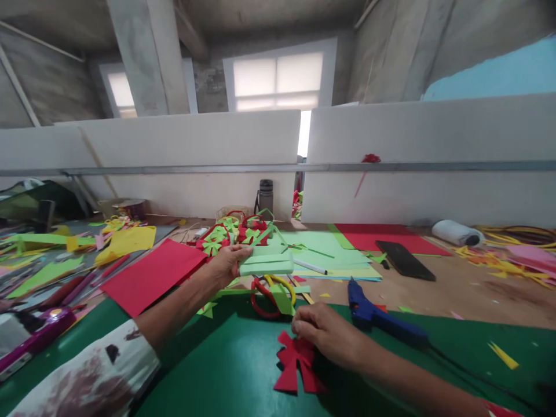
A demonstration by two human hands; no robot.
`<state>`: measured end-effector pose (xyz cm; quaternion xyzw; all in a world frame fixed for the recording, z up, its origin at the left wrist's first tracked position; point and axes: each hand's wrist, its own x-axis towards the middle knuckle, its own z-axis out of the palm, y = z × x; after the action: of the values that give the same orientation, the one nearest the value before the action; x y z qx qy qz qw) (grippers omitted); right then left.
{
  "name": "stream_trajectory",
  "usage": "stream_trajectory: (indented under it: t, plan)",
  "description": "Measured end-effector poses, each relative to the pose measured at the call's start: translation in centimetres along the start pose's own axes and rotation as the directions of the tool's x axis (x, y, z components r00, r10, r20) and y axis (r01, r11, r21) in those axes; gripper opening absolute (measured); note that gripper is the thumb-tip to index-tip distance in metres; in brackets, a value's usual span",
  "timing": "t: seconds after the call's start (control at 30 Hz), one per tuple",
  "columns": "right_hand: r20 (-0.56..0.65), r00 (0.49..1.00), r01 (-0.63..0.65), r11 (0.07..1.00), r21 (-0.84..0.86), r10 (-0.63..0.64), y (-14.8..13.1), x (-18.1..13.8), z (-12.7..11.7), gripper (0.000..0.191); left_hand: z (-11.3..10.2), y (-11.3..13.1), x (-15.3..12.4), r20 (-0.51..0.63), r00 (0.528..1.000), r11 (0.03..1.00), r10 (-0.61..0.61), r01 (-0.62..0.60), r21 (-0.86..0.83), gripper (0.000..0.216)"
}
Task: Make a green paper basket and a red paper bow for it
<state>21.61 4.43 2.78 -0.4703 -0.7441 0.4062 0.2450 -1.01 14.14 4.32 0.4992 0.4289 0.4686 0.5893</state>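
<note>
My left hand (228, 262) reaches forward and grips a folded light-green paper piece (267, 260) above the table. My right hand (324, 333) rests with curled fingers on a red paper bow cutout (293, 365) that lies on the dark green sheet (217, 370). Red-and-yellow-handled scissors (269, 295) lie just beyond my right hand. A blue glue gun (377, 318) lies to its right.
A red sheet (152, 275) lies at the left, with green and red sheets (330, 249) further back. Also there: a pile of red and green paper bows (230, 231), a black phone (405, 260), a white pen (310, 266), a grey bottle (265, 197), a white roll (457, 233), a purple tool (39, 336) and scattered scraps.
</note>
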Motion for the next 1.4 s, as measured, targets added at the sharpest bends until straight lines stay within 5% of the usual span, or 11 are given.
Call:
stream_trajectory:
  t: [0.07,0.2,0.37,0.5,0.63,0.77,0.87,0.97,1.1,1.4]
  plan:
    - [-0.047,0.999,0.0,0.997,0.074,0.004,0.1,-0.3,-0.5,0.012,1.1,-0.6,-2.3,0.015,1.0,0.995,-0.026,0.027,-0.101,0.017]
    - [-0.082,0.994,-0.04,0.957,0.288,0.066,0.3,-0.8,-1.0,0.05,2.8,-2.0,-5.6,0.016,0.995,0.972,-0.103,0.104,-0.21,0.016]
    - [-0.108,0.988,-0.05,0.896,0.441,0.108,-0.1,-1.7,-0.3,0.056,4.2,-2.7,-7.5,0.038,0.983,0.953,-0.182,0.186,-0.238,0.021]
    - [-0.107,0.99,-0.029,0.886,0.463,0.089,-0.1,-1.9,-0.5,0.051,4.2,-2.3,-8.2,0.249,0.944,0.911,-0.216,0.287,-0.296,0.026]
    - [-0.049,0.998,-0.008,0.892,0.452,0.034,0.4,-1.8,-1.6,0.052,3.5,-2.4,-8.4,0.546,0.785,0.757,-0.292,0.539,-0.37,0.049]
    - [0.057,0.998,-0.015,0.907,0.421,-0.01,0.4,-1.7,-2.3,0.056,3.7,-3.2,-8.3,0.781,0.562,0.666,-0.273,0.696,-0.268,0.056]
    - [0.142,0.989,-0.012,0.929,0.371,-0.044,0.2,-1.6,-2.2,0.056,4.2,-4.1,-8.2,0.877,0.402,0.65,-0.264,0.745,-0.146,0.063]
    - [0.217,0.973,0.006,0.943,0.333,-0.083,0.0,-1.4,-2.0,0.053,4.5,-4.8,-8.1,0.899,0.334,0.649,-0.285,0.757,-0.076,0.068]
    - [0.266,0.957,0.027,0.948,0.316,-0.116,0.1,-1.3,-1.7,0.05,4.6,-5.1,-8.0,0.911,0.301,0.673,-0.284,0.739,-0.034,0.066]
    - [0.213,0.97,0.061,0.963,0.263,-0.12,-0.5,-1.4,-1.6,0.051,4.7,-5.0,-8.0,0.913,0.336,0.703,-0.233,0.707,-0.08,0.057]
